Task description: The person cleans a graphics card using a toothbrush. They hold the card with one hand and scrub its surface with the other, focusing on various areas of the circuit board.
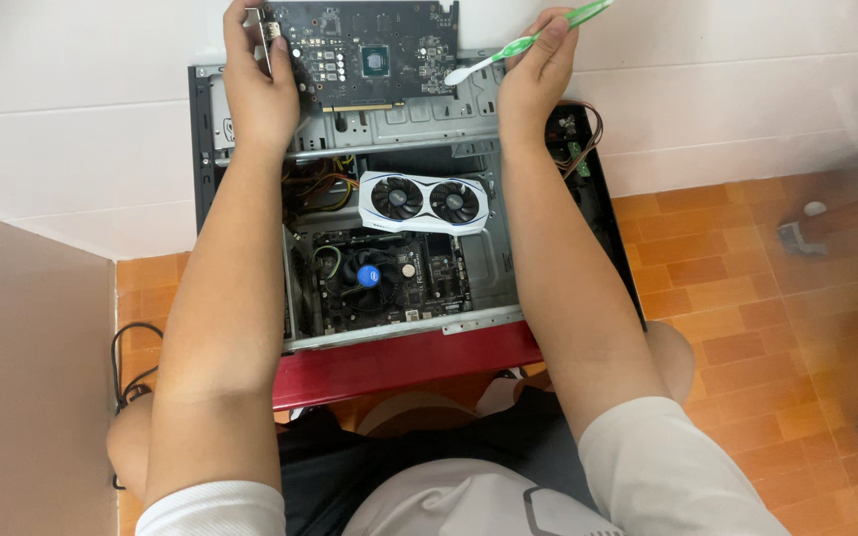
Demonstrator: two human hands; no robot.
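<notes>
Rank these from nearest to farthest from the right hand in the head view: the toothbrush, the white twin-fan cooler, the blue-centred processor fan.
1. Toothbrush: held in the right hand, at the top.
2. White twin-fan cooler: lying in the open case, below the hand.
3. Blue-centred processor fan: lower in the case, toward the person.

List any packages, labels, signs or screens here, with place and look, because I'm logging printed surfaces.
Sticker: small, pale, roughly square, with dark print, on the metal drive bay at the upper left of the open computer case, just left of the left hand.
Cardboard sheet: plain brown, flat, at the left edge of the view on the floor; possibly packaging, no print visible.
No screens or signs in view.
</notes>
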